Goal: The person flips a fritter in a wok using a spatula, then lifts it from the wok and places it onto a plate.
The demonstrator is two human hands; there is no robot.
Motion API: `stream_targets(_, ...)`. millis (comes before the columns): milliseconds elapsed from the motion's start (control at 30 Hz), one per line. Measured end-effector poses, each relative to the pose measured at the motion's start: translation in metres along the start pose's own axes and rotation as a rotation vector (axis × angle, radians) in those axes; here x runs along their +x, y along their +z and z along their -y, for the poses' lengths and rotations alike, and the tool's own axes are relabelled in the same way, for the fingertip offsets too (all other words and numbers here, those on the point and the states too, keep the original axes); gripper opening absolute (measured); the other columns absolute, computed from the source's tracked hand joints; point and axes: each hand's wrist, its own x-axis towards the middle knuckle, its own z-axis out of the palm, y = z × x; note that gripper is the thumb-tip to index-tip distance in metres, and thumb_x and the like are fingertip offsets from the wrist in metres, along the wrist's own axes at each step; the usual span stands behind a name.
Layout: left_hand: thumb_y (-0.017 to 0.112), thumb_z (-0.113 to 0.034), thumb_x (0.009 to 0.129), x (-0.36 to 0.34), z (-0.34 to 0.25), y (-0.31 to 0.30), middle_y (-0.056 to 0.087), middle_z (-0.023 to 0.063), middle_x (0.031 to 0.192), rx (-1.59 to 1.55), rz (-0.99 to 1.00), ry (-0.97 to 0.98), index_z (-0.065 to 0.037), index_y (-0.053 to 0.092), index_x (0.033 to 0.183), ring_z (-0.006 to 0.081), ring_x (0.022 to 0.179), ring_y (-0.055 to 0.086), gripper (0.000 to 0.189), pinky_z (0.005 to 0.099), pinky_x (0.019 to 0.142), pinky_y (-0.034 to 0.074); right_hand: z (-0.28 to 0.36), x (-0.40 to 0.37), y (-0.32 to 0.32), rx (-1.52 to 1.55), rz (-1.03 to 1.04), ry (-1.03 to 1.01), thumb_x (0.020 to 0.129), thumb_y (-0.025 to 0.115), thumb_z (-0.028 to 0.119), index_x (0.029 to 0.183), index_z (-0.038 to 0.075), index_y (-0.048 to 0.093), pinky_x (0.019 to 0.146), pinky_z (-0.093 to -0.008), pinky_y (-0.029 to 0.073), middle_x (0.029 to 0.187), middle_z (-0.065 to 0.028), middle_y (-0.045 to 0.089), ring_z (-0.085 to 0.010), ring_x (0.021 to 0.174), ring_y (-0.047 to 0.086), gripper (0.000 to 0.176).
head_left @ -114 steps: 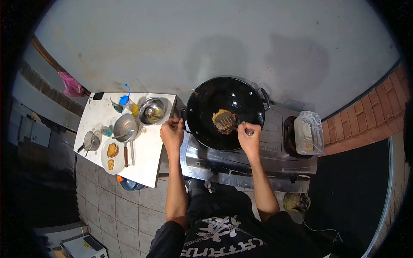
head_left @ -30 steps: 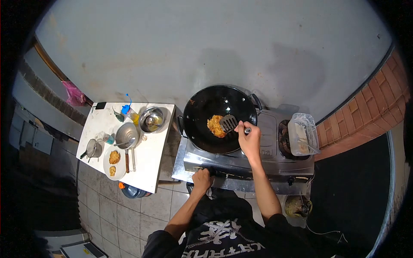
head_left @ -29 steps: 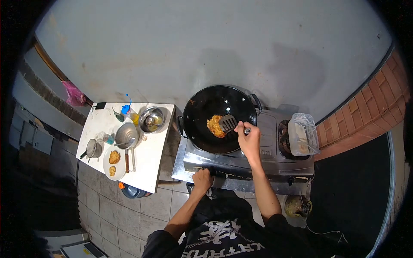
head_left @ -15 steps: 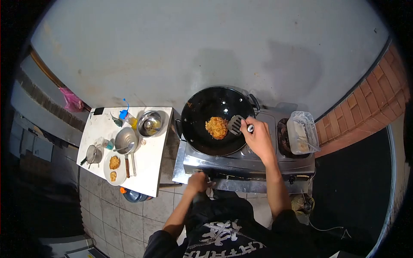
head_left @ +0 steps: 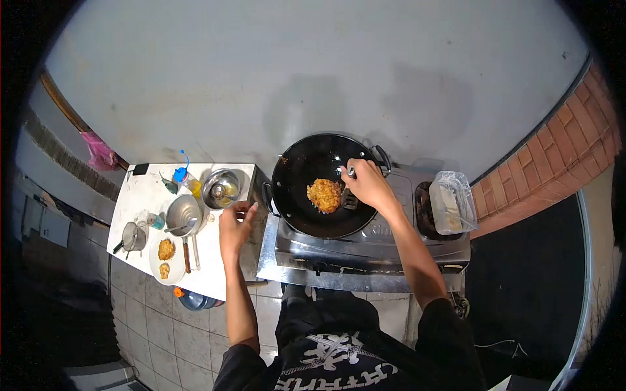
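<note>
My right hand [head_left: 366, 184] is closed round the handle of a slotted spatula [head_left: 350, 201] over the wok. The spatula's dark head lies at the right edge of a golden-brown fried patty [head_left: 324, 196]. That patty rests inside the black two-handled wok [head_left: 293, 212] on the stove. My left hand [head_left: 237, 225] hangs over the right side of the white table, with its fingers apart and nothing seen in them. Nearest to it stands a steel bowl [head_left: 212, 199] with a spoon and some yellowish liquid.
On the white table [head_left: 215, 260] are a saucepan [head_left: 184, 212], a plate [head_left: 172, 274] with two fried pieces, a strainer [head_left: 132, 234] and a blue-capped bottle [head_left: 182, 176]. A plastic container [head_left: 453, 205] sits on the right of the steel stove [head_left: 365, 251].
My left hand has left the stove's front edge and moved up and left to the table. My right hand has shifted left, bringing the spatula against the patty.
</note>
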Motion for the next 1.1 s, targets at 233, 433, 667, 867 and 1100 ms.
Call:
stream_targets(233, 0.072, -0.024, 0.081, 0.018, 0.011, 0.026, 0.069, 0.0170, 0.075, 0.048, 0.010, -0.059, 0.006, 0.068, 0.093, 0.0258, 0.072, 0.070, 0.033, 0.0334, 0.069, 0.052, -0.011, -0.002, -0.003, 0.202, -0.002, 0.139, 0.091, 0.057, 0.019, 0.071, -0.005, 0.057, 0.060, -0.0391, 0.048, 0.063, -0.0178, 0.063, -0.0306, 0.063, 0.067, 0.031)
stream_targets(433, 0.073, -0.023, 0.080, 0.028, 0.008, 0.032, 0.069, 0.0171, 0.076, 0.067, 0.003, 0.021, 0.003, 0.070, 0.089, 0.0264, 0.072, 0.069, 0.028, 0.0337, 0.068, 0.052, 0.005, -0.026, -0.002, 0.234, -0.054, 0.224, 0.091, 0.057, 0.017, 0.072, -0.004, 0.057, 0.060, -0.0373, 0.048, 0.061, -0.0155, 0.063, -0.0274, 0.059, 0.066, 0.028)
stream_targets(667, 0.075, -0.021, 0.076, 0.034, 0.006, 0.030, 0.069, 0.0143, 0.074, 0.126, 0.049, 0.046, 0.002, 0.070, 0.083, 0.0266, 0.069, 0.069, 0.025, 0.0341, 0.065, 0.052, 0.017, -0.033, 0.009, 0.221, -0.129, 0.289, 0.090, 0.057, 0.015, 0.069, -0.004, 0.056, 0.057, -0.0370, 0.047, 0.060, -0.0157, 0.063, -0.0278, 0.057, 0.065, 0.029)
stream_targets(867, 0.077, -0.023, 0.074, 0.040, 0.013, 0.030, 0.069, 0.0125, 0.073, 0.188, 0.062, 0.073, -0.001, 0.071, 0.080, 0.0267, 0.070, 0.068, 0.024, 0.0354, 0.065, 0.052, 0.011, -0.040, 0.033, 0.231, -0.289, 0.309, 0.090, 0.057, 0.012, 0.068, -0.004, 0.055, 0.055, -0.0379, 0.046, 0.063, -0.0157, 0.064, -0.0291, 0.058, 0.065, 0.027)
stream_targets(1100, 0.077, -0.029, 0.074, 0.046, 0.010, 0.023, 0.070, 0.0150, 0.076, 0.230, 0.156, 0.115, 0.001, 0.071, 0.082, 0.0266, 0.071, 0.070, 0.032, 0.0346, 0.068, 0.053, 0.022, -0.045, 0.039, 0.107, -0.333, 0.190, 0.089, 0.057, 0.010, 0.069, -0.004, 0.049, 0.052, -0.0428, 0.041, 0.060, -0.0230, 0.053, -0.0431, 0.063, 0.057, 0.026)
